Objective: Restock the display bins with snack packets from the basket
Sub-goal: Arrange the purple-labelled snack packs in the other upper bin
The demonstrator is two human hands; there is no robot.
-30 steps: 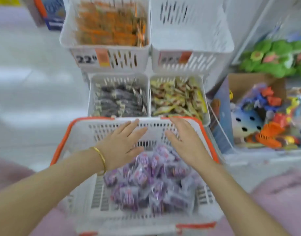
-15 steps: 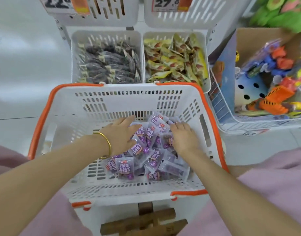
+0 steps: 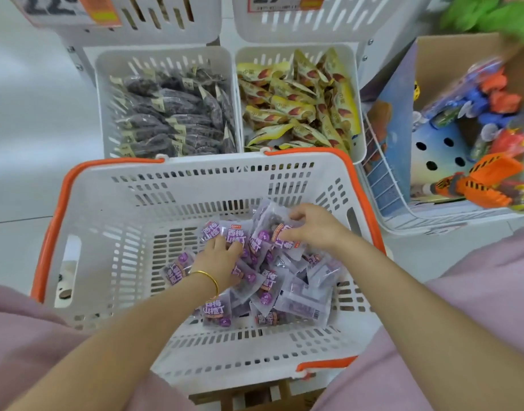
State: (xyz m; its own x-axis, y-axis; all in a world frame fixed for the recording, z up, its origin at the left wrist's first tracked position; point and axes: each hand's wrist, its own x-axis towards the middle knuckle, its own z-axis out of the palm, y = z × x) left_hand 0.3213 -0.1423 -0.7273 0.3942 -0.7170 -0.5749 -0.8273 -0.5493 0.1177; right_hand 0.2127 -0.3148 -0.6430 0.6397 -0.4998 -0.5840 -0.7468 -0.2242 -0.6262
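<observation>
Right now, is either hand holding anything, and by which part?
The right hand pinches a packet by one edge. The left hand lies on the pile; its grip cannot be told.

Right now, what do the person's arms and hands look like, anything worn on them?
The left forearm and right forearm are bare, with no sleeves or gloves in view. The left hand has a thin gold bangle at its wrist. The right hand and its wrist wear nothing visible. No rings can be made out.
</observation>
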